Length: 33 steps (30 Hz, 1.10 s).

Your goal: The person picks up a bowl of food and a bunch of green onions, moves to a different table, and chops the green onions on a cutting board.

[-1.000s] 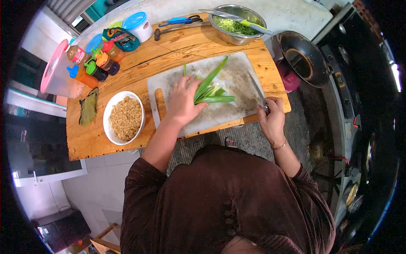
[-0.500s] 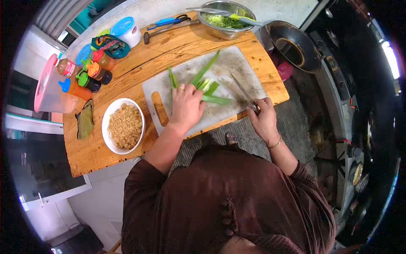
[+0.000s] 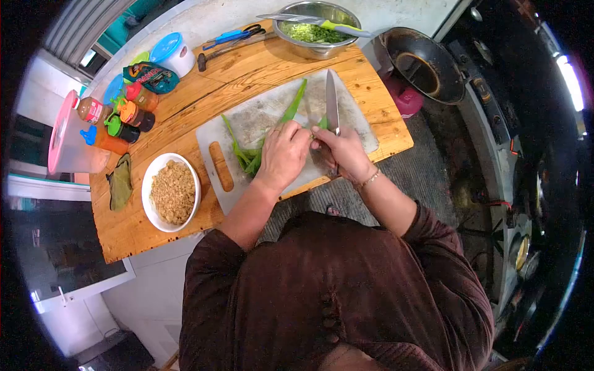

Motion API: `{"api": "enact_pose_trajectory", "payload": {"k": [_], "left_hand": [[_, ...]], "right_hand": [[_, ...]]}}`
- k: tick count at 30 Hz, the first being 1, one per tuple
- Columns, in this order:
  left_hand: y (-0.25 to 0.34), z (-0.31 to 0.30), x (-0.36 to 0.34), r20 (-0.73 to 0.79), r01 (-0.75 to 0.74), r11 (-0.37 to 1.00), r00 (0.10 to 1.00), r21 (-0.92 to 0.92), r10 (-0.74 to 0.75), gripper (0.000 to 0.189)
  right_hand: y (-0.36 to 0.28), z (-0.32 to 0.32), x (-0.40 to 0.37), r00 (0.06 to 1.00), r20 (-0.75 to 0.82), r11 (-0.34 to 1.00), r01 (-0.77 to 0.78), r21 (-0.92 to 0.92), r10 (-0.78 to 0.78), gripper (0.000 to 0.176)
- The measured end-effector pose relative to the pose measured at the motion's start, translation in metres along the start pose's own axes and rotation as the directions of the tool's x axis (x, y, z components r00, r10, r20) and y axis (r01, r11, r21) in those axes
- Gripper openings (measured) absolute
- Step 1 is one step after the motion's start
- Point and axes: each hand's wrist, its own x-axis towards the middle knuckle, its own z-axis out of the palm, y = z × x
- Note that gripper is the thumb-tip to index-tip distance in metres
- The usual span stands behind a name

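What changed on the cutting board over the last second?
The right hand carried the knife from the right edge of the cutting board to its middle, beside the left hand; the blade now points away from the person. The left hand stayed on the green leaves. The white bowl and bottles stayed put.

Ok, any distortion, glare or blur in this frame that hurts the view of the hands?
Head view: heavy fisheye bows the wooden table and blackens the corners; light is even, with left hand, right hand, knife and green leaves sharp; glare only in the light strip far right.
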Motion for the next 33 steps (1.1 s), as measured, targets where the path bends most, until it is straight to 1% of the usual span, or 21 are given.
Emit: {"api": "enact_pose_trajectory", "payload": {"k": [2,3,4,5,7,10,13,14,15,17,20,21,23,24,25,27,28,30,31,32,33], "left_hand": [[0.008,-0.006,0.005,-0.006,0.034,0.999,0.999,0.026,-0.034,0.035],[0.007,-0.007,0.002,0.027,0.068,0.994,0.997,0.083,-0.07,0.038],[0.004,-0.009,-0.003,0.056,0.101,0.985,0.992,0.141,-0.11,0.042],[0.0,-0.012,-0.008,0.082,0.132,0.971,0.985,0.2,-0.151,0.045],[-0.01,-0.012,-0.019,0.066,0.162,0.954,0.981,0.253,-0.185,0.049],[-0.025,-0.018,-0.025,0.013,0.198,0.911,0.976,0.361,-0.217,0.048],[-0.036,-0.024,-0.019,-0.057,0.28,0.866,0.958,0.414,-0.282,0.044],[-0.036,-0.025,-0.016,-0.079,0.313,0.853,0.948,0.417,-0.31,0.043],[-0.028,-0.027,-0.012,-0.066,0.36,0.813,0.925,0.458,-0.373,0.044],[-0.007,-0.034,0.002,-0.051,0.44,0.72,0.869,0.537,-0.492,0.045],[0.008,-0.042,0.017,-0.09,0.381,0.916,0.924,0.122,-0.372,0.046],[0.017,-0.044,0.023,0.006,0.364,0.931,0.931,-0.041,-0.364,0.045],[0.037,-0.042,0.036,0.179,0.342,0.868,0.938,-0.361,-0.296,0.045],[0.039,-0.03,0.032,0.205,0.383,0.811,0.923,-0.441,-0.325,0.038],[0.037,-0.024,0.03,0.285,0.454,0.787,0.888,-0.418,-0.361,0.037],[0.033,-0.017,0.033,0.434,0.58,0.732,0.797,-0.356,-0.42,0.035],[0.03,-0.011,0.032,0.359,0.536,0.778,0.832,-0.328,-0.422,0.033],[0.024,0.001,0.029,0.209,0.448,0.856,0.891,-0.256,-0.404,0.03],[0.021,0.008,0.025,0.196,0.443,0.881,0.89,-0.163,-0.411,0.027],[0.019,0.015,0.021,0.181,0.437,0.897,0.889,-0.067,-0.419,0.025],[0.018,0.018,0.018,0.167,0.429,0.903,0.888,0.031,-0.427,0.023]], "right_hand": [[-0.006,-0.003,0.01,0.997,-0.058,0.999,0.041,-0.008,-0.042,0.028],[-0.012,-0.003,0.011,0.994,-0.086,0.998,0.062,-0.017,-0.063,0.027],[-0.024,-0.005,0.007,0.99,-0.1,0.993,0.101,0.063,-0.095,0.023],[-0.03,-0.013,0.008,0.989,-0.118,0.996,0.091,0.024,-0.087,0.023],[-0.04,-0.036,0.012,0.985,-0.157,0.996,0.069,-0.052,-0.077,0.021],[-0.048,-0.062,0.016,0.989,-0.102,0.978,0.127,0.165,-0.111,0.018],[-0.061,-0.071,0.011,0.998,0.027,0.962,0.055,0.268,-0.065,0.015],[-0.062,-0.071,0.01,0.997,0.078,0.964,0.005,0.265,-0.026,0.016],[-0.062,-0.071,0.009,0.984,0.177,0.972,-0.039,0.23,-0.002,0.016],[-0.063,-0.07,0.007,0.93,0.365,0.983,-0.11,0.148,0.049,0.018],[-0.056,-0.056,0.007,0.936,0.347,0.985,-0.116,0.129,0.065,0.021],[-0.053,-0.054,0.007,0.937,0.342,0.985,-0.12,0.125,0.071,0.022],[-0.054,-0.054,0.012,0.936,0.349,0.978,-0.114,0.173,0.047,0.02],[-0.059,-0.054,0.012,0.939,0.342,0.98,-0.091,0.178,0.025,0.019],[-0.063,-0.055,0.013,0.942,0.335,0.981,-0.069,0.183,0.004,0.019],[-0.067,-0.062,0.022,0.965,0.261,0.996,-0.017,0.09,-0.007,0.022],[-0.069,-0.067,0.026,0.975,0.222,0.999,0.005,0.041,-0.014,0.024],[-0.065,-0.079,0.036,0.984,0.176,0.977,0.015,-0.211,0.023,0.026],[-0.064,-0.082,0.039,0.988,0.151,0.942,0.017,-0.334,0.036,0.027],[-0.063,-0.084,0.042,0.994,0.08,0.827,-0.02,-0.561,0.079,0.031],[-0.053,-0.087,0.044,0.99,0.116,0.762,0.133,-0.634,-0.077,0.033]]}}
